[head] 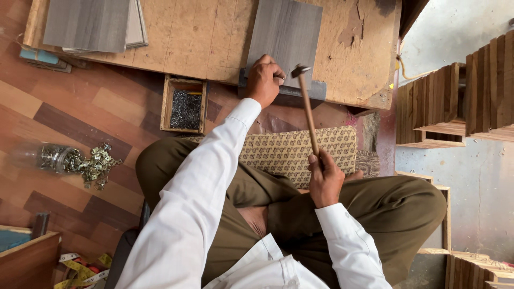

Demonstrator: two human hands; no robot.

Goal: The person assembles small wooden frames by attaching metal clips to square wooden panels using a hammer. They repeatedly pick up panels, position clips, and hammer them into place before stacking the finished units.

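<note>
The right hand (325, 179) grips the hammer (307, 101) low on its stiff wooden handle. Its head looks heavy. The left hand (264, 80) pinches something tiny on the grey board (286, 35).

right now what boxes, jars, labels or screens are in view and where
No labels, signs or screens show.
Small wooden box: on the floor against the workbench, left of the left hand; square, open, full of dark nails.
Clear jar: on its side at far left on the floor, metal clips spilling from its mouth.
</note>
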